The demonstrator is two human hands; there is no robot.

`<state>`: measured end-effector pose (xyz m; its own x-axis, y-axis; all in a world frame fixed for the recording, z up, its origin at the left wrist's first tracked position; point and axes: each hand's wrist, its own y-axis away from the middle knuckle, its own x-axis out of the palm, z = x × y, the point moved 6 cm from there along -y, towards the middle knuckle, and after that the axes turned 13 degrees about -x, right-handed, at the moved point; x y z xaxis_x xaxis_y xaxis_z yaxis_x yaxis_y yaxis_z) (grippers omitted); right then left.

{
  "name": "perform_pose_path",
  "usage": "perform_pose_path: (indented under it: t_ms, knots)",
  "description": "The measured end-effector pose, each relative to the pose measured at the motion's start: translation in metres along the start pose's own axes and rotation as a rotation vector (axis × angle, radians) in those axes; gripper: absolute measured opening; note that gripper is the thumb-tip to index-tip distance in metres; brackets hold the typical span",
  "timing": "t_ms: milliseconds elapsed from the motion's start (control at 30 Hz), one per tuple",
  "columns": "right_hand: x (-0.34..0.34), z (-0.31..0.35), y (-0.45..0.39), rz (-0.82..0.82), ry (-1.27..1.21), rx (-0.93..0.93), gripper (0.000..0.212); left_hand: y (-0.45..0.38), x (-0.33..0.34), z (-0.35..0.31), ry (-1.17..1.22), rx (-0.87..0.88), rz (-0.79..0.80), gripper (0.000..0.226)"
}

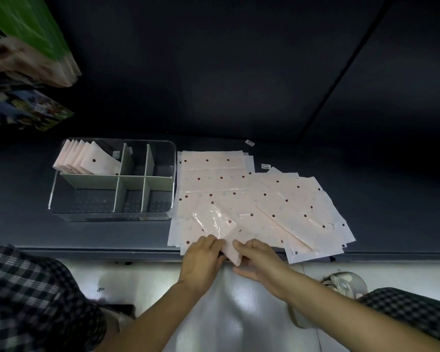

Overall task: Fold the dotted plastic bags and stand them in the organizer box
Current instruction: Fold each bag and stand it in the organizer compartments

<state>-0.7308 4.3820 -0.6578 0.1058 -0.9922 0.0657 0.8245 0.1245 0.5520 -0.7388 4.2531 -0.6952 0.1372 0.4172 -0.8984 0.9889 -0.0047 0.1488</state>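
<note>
A narrow folded strip of pink dotted plastic bag (217, 226) lies on top of a flat pile of dotted bags (214, 179) at the dark shelf's front edge. My left hand (202, 262) and my right hand (258, 260) both pinch the strip's near end, fingers curled on it. A second fanned pile of dotted bags (305, 212) lies to the right. The clear organizer box (172, 158) with grey-green dividers stands to the left; several folded bags (85, 158) stand in its back-left compartment.
The dark shelf (23, 199) ends just under my hands, with a pale glossy floor (239, 313) below. Packaged goods (28, 47) hang at the upper left. Small white labels (250, 143) lie behind the piles. Checked fabric (23, 288) shows at both lower corners.
</note>
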Motion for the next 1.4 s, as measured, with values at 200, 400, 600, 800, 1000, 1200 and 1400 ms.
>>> perform_pose_path:
  t_ms: [200, 400, 600, 800, 1000, 1200, 1400]
  knots:
    - [-0.022, 0.025, -0.001, -0.008, 0.629, -0.374, 0.076, -0.006, -0.002, 0.015, 0.24, -0.203, 0.015, 0.021]
    - [-0.023, 0.01, -0.05, 0.087, 0.758, -0.411, 0.087, -0.012, -0.005, 0.025, 0.488, -0.439, 0.081, 0.027]
    - [-0.016, 0.001, -0.092, -0.078, 0.663, -0.313, 0.026, -0.021, -0.008, 0.036, 0.618, -0.627, 0.088, 0.013]
    - [-0.012, 0.007, -0.104, -0.12, 0.89, -0.233, 0.031, -0.022, -0.023, 0.033, 0.364, -0.523, -0.105, 0.032]
    - [-0.003, 0.01, -0.109, -0.181, 0.9, -0.149, 0.044, -0.017, 0.011, 0.021, -0.176, 0.008, 0.103, 0.066]
    - [0.01, 0.002, -0.113, -0.06, 0.842, -0.057, 0.042, -0.018, 0.023, 0.033, -0.28, -0.021, 0.193, 0.072]
    - [0.02, 0.004, -0.105, 0.004, 0.721, 0.024, 0.04, -0.022, 0.009, 0.03, -0.253, -0.019, 0.168, 0.07]
